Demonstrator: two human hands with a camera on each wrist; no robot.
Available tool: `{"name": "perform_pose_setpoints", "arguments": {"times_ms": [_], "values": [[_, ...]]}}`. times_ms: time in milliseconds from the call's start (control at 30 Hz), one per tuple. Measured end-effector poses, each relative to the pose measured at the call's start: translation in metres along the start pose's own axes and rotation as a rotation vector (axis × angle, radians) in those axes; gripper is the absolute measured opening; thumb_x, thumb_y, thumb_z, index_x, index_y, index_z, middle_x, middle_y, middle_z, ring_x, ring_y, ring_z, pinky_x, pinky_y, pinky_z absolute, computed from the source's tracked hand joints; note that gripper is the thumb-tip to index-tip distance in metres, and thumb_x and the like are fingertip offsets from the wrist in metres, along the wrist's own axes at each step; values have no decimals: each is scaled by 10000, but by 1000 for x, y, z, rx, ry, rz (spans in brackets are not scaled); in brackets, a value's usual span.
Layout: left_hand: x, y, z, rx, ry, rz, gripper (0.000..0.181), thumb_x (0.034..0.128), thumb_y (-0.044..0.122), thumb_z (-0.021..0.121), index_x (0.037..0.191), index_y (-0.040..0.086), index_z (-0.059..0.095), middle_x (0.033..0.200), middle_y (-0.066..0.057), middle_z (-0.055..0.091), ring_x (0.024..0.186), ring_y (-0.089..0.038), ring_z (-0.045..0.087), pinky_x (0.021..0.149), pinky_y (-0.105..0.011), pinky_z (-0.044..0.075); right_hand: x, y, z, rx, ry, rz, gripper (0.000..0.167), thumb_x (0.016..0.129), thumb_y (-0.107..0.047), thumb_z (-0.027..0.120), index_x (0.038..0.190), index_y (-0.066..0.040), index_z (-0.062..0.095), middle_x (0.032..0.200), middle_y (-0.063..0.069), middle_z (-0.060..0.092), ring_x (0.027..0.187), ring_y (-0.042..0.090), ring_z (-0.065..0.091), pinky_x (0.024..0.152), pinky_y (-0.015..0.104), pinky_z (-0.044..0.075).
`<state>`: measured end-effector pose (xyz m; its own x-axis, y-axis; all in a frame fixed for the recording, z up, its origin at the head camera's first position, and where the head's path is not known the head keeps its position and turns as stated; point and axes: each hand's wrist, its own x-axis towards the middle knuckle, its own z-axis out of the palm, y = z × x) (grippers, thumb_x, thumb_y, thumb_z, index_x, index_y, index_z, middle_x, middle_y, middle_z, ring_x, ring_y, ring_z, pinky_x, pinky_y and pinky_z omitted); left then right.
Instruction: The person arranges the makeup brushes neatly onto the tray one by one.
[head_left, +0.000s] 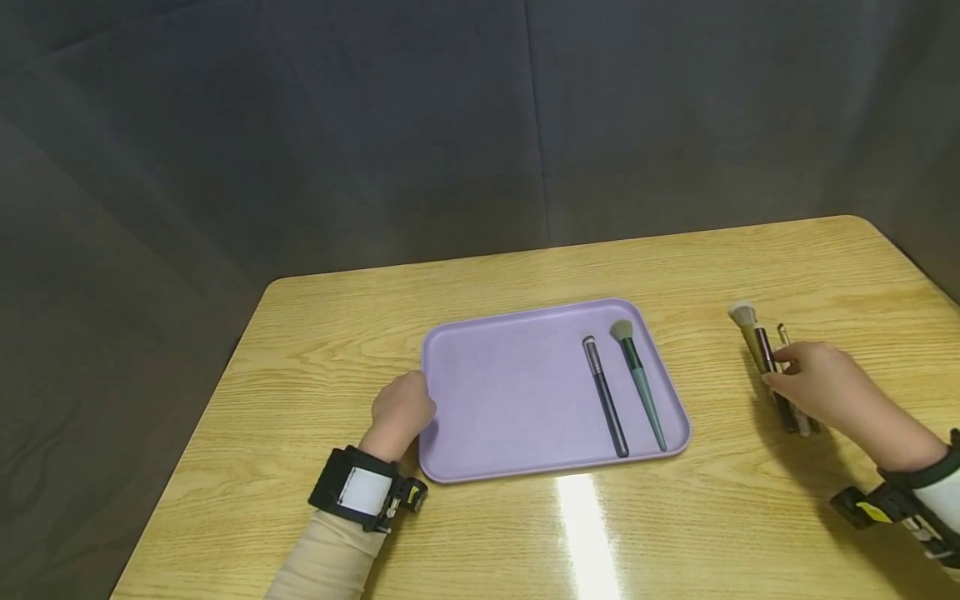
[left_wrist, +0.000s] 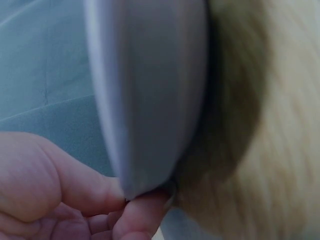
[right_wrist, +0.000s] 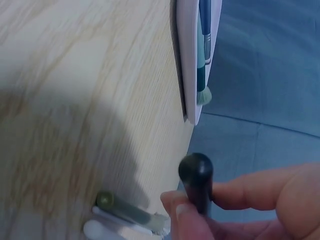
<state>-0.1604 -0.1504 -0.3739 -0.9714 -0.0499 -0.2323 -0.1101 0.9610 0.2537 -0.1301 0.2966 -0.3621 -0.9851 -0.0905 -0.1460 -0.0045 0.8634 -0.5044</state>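
My left hand (head_left: 403, 408) pinches the left rim of a lilac tray (head_left: 510, 392) between thumb and finger, as the left wrist view shows. On the tray's right half lie a black-handled makeup brush (head_left: 609, 408) and a green makeup brush (head_left: 643, 383) with a fluffy head. Over at the right, my right hand (head_left: 832, 392) pinches a dark makeup brush (right_wrist: 197, 172) by thumb and fingers, held above the table in the right wrist view. Beneath it lie an olive-handled brush (right_wrist: 125, 210) and pale slim brushes (right_wrist: 97, 230), partly hidden by the hand.
The wooden table (head_left: 315, 350) has rounded back corners. A dark cloth (head_left: 420, 142) hangs behind it. Light glares off the table (head_left: 588, 533) in front of the tray. Each wrist carries a strapped-on camera.
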Motion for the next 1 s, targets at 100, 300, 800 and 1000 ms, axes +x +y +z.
{"name": "perform_pose_setpoints", "arguments": {"times_ms": [100, 300, 800, 1000], "values": [[0, 1, -1, 4, -2, -1, 193, 867, 2, 553, 1017, -84, 640, 805, -141, 614, 669, -236, 565, 538, -338, 457, 0, -3, 2, 26, -4, -3, 421, 916, -27, 561, 1134, 308, 431, 820, 332, 608, 586, 235, 612, 517, 383, 501], [0, 1, -1, 9, -1, 5, 198, 870, 1, 547, 1019, -84, 644, 794, -136, 608, 659, -233, 563, 528, -335, 454, 0, -9, 6, 69, -12, -16, 410, 924, -21, 555, 1142, 297, 419, 807, 314, 610, 589, 256, 634, 523, 388, 527], [1, 0, 0, 17, -4, 3, 227, 870, 8, 551, 1056, -89, 637, 843, -161, 631, 679, -239, 576, 547, -349, 472, 2, -20, 13, 85, -6, -57, 434, 914, -14, 565, 1165, 306, 411, 819, 314, 632, 585, 239, 641, 506, 354, 518], [1, 0, 0, 13, -4, -3, 240, 871, 11, 548, 1074, -84, 634, 870, -167, 639, 692, -242, 580, 556, -358, 477, 2, -22, 14, 79, -13, -57, 448, 923, -23, 566, 1178, 310, 408, 831, 318, 638, 583, 243, 647, 510, 361, 523]]}}
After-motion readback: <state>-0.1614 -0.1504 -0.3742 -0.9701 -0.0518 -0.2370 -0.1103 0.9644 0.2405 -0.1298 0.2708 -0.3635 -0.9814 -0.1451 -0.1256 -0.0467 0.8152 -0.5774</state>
